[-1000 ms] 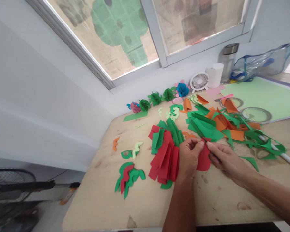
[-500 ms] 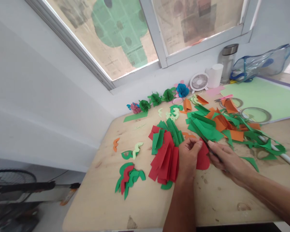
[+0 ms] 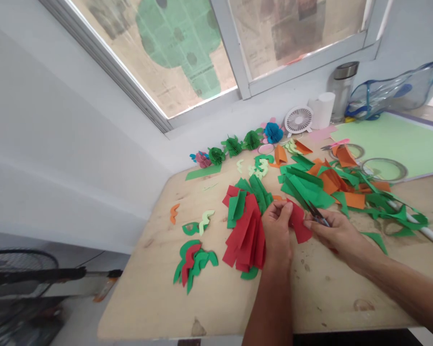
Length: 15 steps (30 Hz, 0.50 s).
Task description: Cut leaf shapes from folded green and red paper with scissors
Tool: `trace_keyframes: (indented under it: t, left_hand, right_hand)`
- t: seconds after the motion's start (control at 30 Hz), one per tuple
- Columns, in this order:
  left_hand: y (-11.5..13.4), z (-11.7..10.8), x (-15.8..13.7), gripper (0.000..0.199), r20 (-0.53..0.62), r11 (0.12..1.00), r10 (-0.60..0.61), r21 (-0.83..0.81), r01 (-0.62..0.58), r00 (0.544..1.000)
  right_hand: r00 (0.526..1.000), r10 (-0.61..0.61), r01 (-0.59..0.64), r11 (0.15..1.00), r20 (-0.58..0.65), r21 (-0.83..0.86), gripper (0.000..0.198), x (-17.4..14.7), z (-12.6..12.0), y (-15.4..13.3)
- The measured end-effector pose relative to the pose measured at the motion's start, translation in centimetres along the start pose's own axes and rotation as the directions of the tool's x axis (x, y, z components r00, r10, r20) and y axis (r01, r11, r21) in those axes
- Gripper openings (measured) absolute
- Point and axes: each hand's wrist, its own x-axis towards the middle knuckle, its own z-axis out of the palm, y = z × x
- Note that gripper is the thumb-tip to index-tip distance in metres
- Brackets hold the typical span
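My left hand (image 3: 278,229) pinches a piece of red paper (image 3: 299,224) between thumb and fingers. My right hand (image 3: 341,239) is closed on dark-bladed scissors (image 3: 316,213), whose blades point up and left above the paper. The right fingertips come close to the paper's right edge; whether they touch it I cannot tell. Just left of my left hand lies a fanned pile of red paper strips (image 3: 246,235), with folded green paper (image 3: 236,209) on top and behind. Beyond my hands is a heap of green paper pieces (image 3: 308,185).
Cut green and red shapes (image 3: 195,259) lie at the left. Orange scraps (image 3: 334,181), tape rolls (image 3: 384,169) and a white stick (image 3: 431,235) are at the right. Along the wall stand paper flowers (image 3: 233,145), a small fan (image 3: 299,120) and a bottle (image 3: 344,91).
The scissors have shifted off the red paper's upper edge, and their blades are raised. The red paper has turned in my left hand, showing a straighter outline.
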Motion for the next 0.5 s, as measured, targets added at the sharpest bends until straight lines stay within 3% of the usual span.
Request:
trace_keyframes:
  t: [0.1,0.27,0.5]
  left_hand:
    - [0.36,-0.20,0.02,0.022,0.047,0.999,-0.035,0.035,0.033,0.998]
    - [1.03,-0.59,0.02,0.021,0.201,0.969,-0.082,0.243,0.031,0.976]
    - [0.41,-0.48,0.34,0.023,0.037,0.996,-0.029,0.085,0.025,0.999]
  right_hand:
    - [0.999,0.003,-0.001,0.999,-0.032,0.051,0.034,0.24,-0.34,0.43]
    - [0.997,-0.054,0.060,0.993,-0.064,0.099,0.031,0.60,-0.78,1.01]
    - [0.998,-0.054,0.056,0.988,-0.021,0.144,0.035,0.44,-0.48,0.81]
